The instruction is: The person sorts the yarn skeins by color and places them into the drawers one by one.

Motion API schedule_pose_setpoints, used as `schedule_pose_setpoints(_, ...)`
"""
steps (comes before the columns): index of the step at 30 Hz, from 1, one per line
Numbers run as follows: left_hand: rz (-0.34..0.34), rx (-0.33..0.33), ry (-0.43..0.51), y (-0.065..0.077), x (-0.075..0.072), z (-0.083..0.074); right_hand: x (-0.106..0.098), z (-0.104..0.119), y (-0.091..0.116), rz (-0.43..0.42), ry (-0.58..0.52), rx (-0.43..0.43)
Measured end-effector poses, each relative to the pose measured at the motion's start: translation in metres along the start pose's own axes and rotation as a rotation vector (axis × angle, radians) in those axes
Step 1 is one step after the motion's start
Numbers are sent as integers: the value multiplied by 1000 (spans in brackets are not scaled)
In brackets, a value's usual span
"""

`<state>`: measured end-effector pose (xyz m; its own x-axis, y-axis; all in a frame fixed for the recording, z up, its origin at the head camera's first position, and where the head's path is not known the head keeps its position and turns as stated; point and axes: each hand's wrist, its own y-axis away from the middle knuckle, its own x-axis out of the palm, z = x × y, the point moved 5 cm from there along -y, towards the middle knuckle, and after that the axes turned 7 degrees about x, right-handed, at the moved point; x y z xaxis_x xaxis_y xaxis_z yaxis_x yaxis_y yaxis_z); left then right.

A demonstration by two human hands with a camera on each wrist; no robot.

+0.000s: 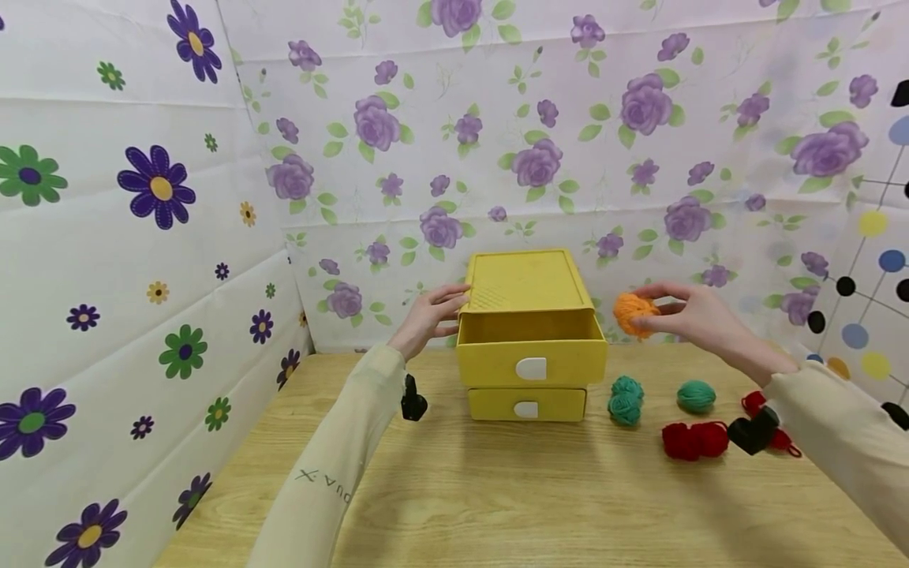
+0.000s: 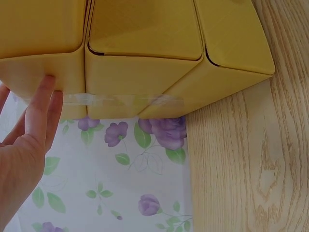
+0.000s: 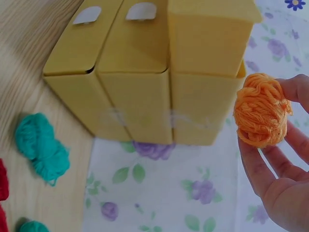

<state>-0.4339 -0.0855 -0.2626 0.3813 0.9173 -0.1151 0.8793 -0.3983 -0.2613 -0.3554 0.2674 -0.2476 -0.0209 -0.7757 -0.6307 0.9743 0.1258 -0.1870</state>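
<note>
A yellow drawer cabinet (image 1: 529,280) stands against the back cloth, and its top drawer (image 1: 497,363) is pulled out toward me. My left hand (image 1: 431,317) touches the cabinet's upper left side with its fingers extended; the left wrist view shows fingertips on the yellow side wall (image 2: 58,70). To the right of the cabinet, my right hand (image 1: 692,312) holds a ball of orange yarn (image 1: 634,315) in the air between thumb and fingers. The same orange ball (image 3: 263,110) appears close up in the right wrist view, beside the cabinet's upper part.
On the wooden table (image 1: 540,505), right of the cabinet, lie a teal yarn bundle (image 1: 626,401), a green yarn ball (image 1: 696,396) and a red yarn bundle (image 1: 694,440). More red yarn (image 1: 784,442) is partly hidden by the right sleeve. Flowered cloth hangs behind and at the left.
</note>
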Motion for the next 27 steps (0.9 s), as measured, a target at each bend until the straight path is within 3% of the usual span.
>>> schedule_pose_setpoints(17, 1, 4, 1, 1, 0, 0, 25, 57, -14, 45, -106, -148)
schedule_pose_setpoints(23, 2, 10, 4, 0, 0, 0, 38, 67, -24, 61, -68, -122)
schedule_pose_setpoints(27, 5, 11, 9, 1, 1, 0, 49, 76, -31, 102, -83, -166)
